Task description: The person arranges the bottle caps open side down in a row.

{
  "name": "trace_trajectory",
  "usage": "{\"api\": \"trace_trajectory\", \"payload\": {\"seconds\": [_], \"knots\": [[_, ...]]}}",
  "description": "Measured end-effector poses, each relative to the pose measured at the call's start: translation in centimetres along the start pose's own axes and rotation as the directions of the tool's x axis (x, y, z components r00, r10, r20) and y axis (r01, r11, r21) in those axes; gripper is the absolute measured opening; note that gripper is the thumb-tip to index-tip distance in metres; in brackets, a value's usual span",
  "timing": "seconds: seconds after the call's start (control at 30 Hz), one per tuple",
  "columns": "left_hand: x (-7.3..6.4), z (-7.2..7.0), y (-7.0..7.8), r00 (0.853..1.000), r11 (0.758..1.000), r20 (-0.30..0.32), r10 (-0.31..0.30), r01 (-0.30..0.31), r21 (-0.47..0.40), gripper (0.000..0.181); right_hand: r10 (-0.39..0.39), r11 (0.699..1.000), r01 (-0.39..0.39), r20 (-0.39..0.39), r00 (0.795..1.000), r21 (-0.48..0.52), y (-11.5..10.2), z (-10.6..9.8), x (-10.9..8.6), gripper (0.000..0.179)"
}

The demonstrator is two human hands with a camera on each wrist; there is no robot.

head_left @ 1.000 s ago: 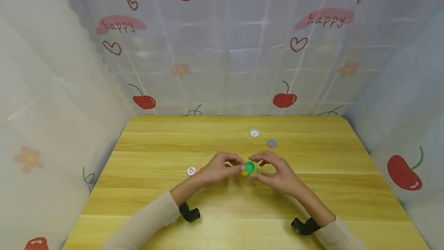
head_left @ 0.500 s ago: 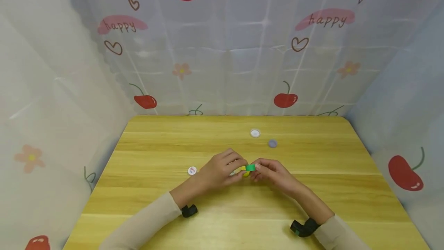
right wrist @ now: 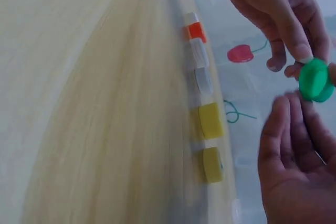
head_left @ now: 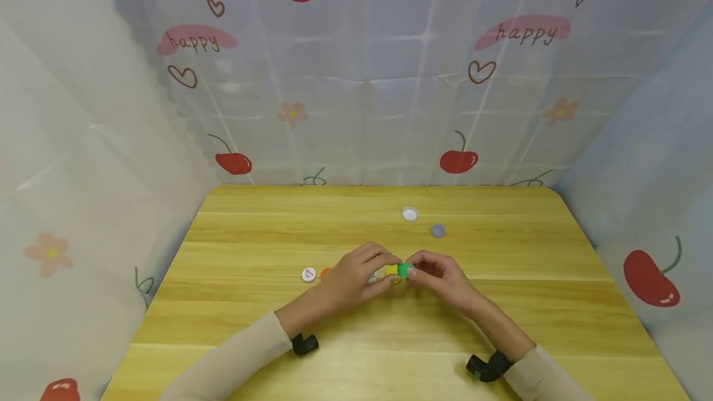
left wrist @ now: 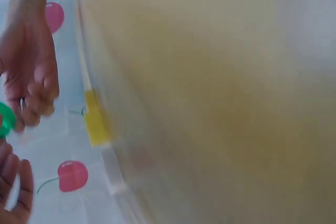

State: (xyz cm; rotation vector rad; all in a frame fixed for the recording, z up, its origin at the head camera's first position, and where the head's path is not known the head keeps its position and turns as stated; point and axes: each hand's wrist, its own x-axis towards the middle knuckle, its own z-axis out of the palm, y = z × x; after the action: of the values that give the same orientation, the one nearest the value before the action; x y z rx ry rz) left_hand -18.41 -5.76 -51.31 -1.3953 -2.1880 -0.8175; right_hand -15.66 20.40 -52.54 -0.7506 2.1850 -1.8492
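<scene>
A green bottle cap (head_left: 405, 271) is held just above the table, between the fingertips of both hands. My right hand (head_left: 445, 278) pinches it from the right, thumb on its near side. My left hand (head_left: 353, 276) touches its left edge with thumb and fingertips. In the right wrist view the cap (right wrist: 314, 80) is tilted, and the left thumb (right wrist: 300, 51) meets its upper rim. Beneath the hands, a yellow cap (head_left: 392, 271) is partly visible. The left wrist view cuts off the green cap (left wrist: 5, 121) at its edge.
A row of caps runs along the wooden table (head_left: 390, 351): a printed white cap (head_left: 309, 274), an orange cap (right wrist: 196, 31), white caps (right wrist: 203, 81) and yellow caps (right wrist: 210, 121). Farther back lie a clear-rimmed white disc (head_left: 410, 214) and a grey-purple cap (head_left: 438, 230). Patterned curtains surround the table.
The green cap has turned from its hollow side facing up to lying edge-on, then tilted again. The right fingers have closed onto it, and it has shifted slightly right.
</scene>
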Motion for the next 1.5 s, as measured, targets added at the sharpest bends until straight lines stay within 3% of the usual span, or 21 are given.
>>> {"api": "trace_trajectory", "payload": {"seconds": [0.07,0.13,0.2,0.27,0.5,0.77,0.87,1.0,1.1,1.2,1.4,1.5], "knots": [[-0.1,0.2,0.3,0.992,0.984,0.019,-0.127,0.128,-0.127,0.038,-0.066,0.993,0.059,-0.062,0.996,-0.102,0.0,0.2,0.0,0.015],[-0.3,0.4,0.5,0.971,0.946,0.051,-0.233,0.239,-0.219,0.040,-0.143,0.968,0.118,-0.103,0.984,-0.222,0.1,0.3,0.0,0.022],[-0.4,0.6,0.6,0.950,0.913,0.078,-0.303,0.313,-0.263,0.038,-0.210,0.933,0.163,-0.118,0.971,-0.320,0.1,0.4,0.0,0.026],[-0.5,0.7,0.6,0.938,0.899,0.090,-0.335,0.347,-0.266,0.036,-0.242,0.911,0.183,-0.120,0.963,-0.371,0.1,0.5,0.0,0.029],[-0.4,0.7,0.6,0.942,0.903,0.079,-0.327,0.336,-0.267,0.033,-0.275,0.888,0.213,-0.101,0.956,-0.408,0.4,0.4,-0.2,0.037],[0.1,0.8,0.5,0.938,0.895,0.151,-0.312,0.343,-0.286,0.029,-0.299,0.892,0.244,-0.090,0.950,-0.380,0.8,-0.1,-0.8,0.036],[0.3,1.0,0.5,0.945,0.916,0.166,-0.281,0.316,-0.248,0.029,-0.291,0.885,0.232,-0.089,0.953,-0.403,0.7,-0.4,-1.2,0.036],[1.1,1.3,0.4,0.948,0.956,0.213,-0.237,0.266,-0.122,0.029,-0.279,0.850,0.206,-0.083,0.957,-0.485,0.6,-1.1,-1.5,0.035],[2.1,1.6,0.2,0.934,0.972,0.279,-0.223,0.236,-0.014,0.027,-0.271,0.805,0.187,-0.069,0.960,-0.563,0.5,-1.9,-1.5,0.034],[3.1,2.6,0.0,0.909,0.972,0.345,-0.235,0.228,0.061,0.028,-0.248,0.768,0.163,-0.052,0.967,-0.619,0.5,-2.7,-1.7,0.032],[5.5,4.8,0.4,0.850,0.953,0.431,-0.303,0.275,0.128,0.028,-0.076,0.762,0.050,-0.012,0.997,-0.645,0.4,-4.8,-1.9,0.028],[6.6,5.6,0.5,0.837,0.950,0.451,-0.311,0.279,0.138,0.026,-0.025,0.758,0.016,-0.005,1.000,-0.653,0.5,-5.7,-2.0,0.028]]}}
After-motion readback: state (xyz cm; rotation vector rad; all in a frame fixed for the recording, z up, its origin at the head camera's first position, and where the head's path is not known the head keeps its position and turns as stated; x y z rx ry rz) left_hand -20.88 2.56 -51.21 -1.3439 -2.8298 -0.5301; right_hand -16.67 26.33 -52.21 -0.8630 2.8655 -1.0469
